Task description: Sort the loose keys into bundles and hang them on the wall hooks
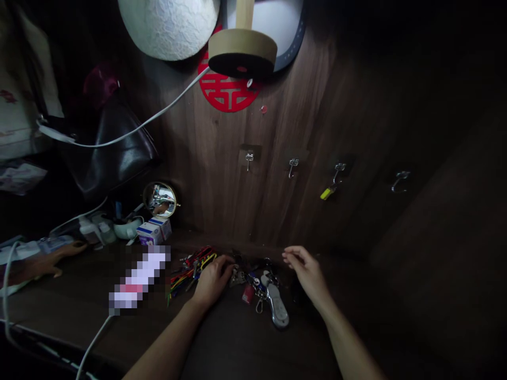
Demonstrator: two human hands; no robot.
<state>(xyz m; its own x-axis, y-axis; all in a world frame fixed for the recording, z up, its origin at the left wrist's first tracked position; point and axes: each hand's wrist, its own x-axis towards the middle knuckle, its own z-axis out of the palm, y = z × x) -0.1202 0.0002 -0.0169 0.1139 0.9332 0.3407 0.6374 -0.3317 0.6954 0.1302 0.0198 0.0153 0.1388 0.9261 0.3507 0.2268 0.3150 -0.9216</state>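
- While the left hand [216, 272] rests over the bunch of keys [237, 275], its fingers curl down among them; whether they grip one, I cannot tell.
- To the right, the right hand [308, 268] is apart from the bunch, fingers bent and tips near the thumb – anything small pinched there is too dim to make out.
- Between the hands on the worktop [233, 343] lie the keys, with a red tag [248, 294], a snap hook [259, 306] and a grey fob [278, 310] on the near side.
- Likely stiff, slippery metal, light singly but prone to tangle – best held by the fob or a ring.
- Just left, coloured cords [185, 275] look soft and limp.
- Farther left stand small boxes [149, 232], contents hidden, and bottles [90, 231], their fill unclear.
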